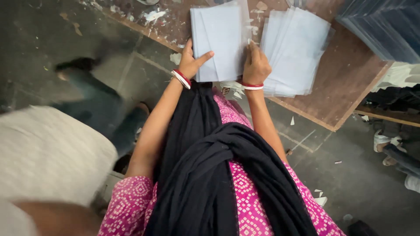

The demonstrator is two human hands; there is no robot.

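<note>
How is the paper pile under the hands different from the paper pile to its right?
The held pile is squared up, edges aligned; the right pile is fanned out and slanted. The left hand and right hand rest on the held pile; nothing holds the right pile. Both are pale sheets on the brown board.

Pale blue-grey sheets (218,39), brown board (345,78)
</note>
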